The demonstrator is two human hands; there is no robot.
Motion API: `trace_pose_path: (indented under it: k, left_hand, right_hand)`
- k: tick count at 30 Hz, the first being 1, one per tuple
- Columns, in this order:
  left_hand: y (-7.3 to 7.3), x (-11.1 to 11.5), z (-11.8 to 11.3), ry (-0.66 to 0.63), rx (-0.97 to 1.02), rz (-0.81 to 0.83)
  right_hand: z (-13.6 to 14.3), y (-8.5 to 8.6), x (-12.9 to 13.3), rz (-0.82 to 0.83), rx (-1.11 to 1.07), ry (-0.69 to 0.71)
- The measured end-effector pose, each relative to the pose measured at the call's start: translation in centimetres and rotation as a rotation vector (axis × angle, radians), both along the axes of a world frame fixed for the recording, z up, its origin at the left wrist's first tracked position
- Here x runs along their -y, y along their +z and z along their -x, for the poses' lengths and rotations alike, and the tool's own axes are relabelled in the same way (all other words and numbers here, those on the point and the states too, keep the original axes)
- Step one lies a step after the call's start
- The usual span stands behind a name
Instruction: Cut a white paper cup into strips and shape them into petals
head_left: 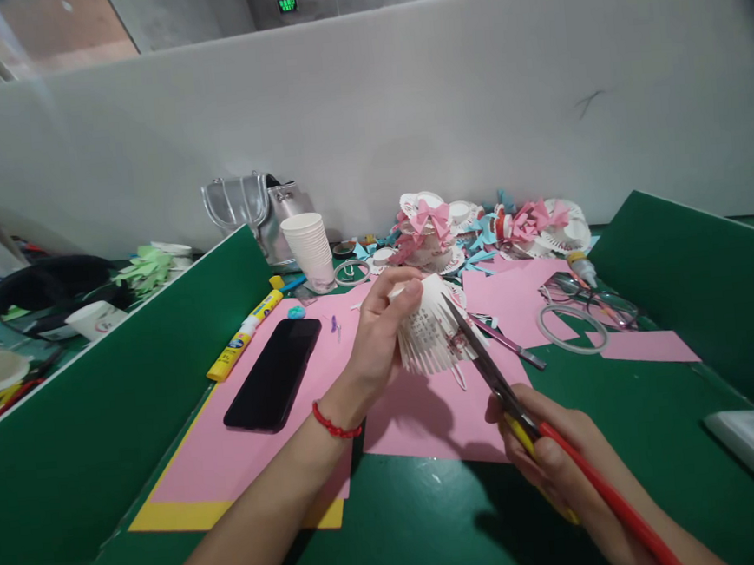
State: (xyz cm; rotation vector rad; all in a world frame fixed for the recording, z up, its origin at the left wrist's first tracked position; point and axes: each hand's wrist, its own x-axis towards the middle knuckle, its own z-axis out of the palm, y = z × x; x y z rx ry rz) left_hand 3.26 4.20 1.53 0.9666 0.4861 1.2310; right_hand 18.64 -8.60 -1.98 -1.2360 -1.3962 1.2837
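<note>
My left hand [386, 317] is closed on a white paper cup [424, 335] whose wall is cut into many narrow strips. Printed marks show on its side. In my right hand [552, 443] is a pair of scissors [488, 365] with red and yellow handles. Their dark blades point up and away from me, the tips at the right edge of the cup's strips. Whether a strip lies between the blades is hard to see. Pink paper sheets [414, 427] lie on the green table below both hands.
A black phone [273, 373] and a yellow glue stick [238, 346] lie to the left. Behind stand stacked paper cups [309, 249] and a silver bag [246, 206]. Paper flower crafts [431, 230] fill the back. Glasses [614, 307] and a tape ring [573, 328] lie right. Green dividers [710, 291] flank the table.
</note>
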Motion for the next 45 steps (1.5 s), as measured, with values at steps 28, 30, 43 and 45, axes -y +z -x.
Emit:
trace_pose_path:
  k: [28, 30, 43, 45]
  left_hand:
    - [0.3, 0.4, 0.0, -0.014, -0.043, -0.014]
    - [0.2, 0.4, -0.1, -0.001, -0.065, -0.032]
    - [1.1, -0.6, 0.6, 0.119, -0.018, -0.053]
    - [1.1, -0.4, 0.5, 0.092, -0.031, -0.055]
  right_hand:
    - [-0.8, -2.0, 0.1, -0.185, 0.235, -0.025]
    - [-0.6, -1.6, 0.1, -0.166, 0.24, -0.037]
    - [0.0, -0.5, -0.1, -0.128, 0.149, 0.04]
    - [0.0, -0.6, -0.1, -0.126, 0.129, 0.044]
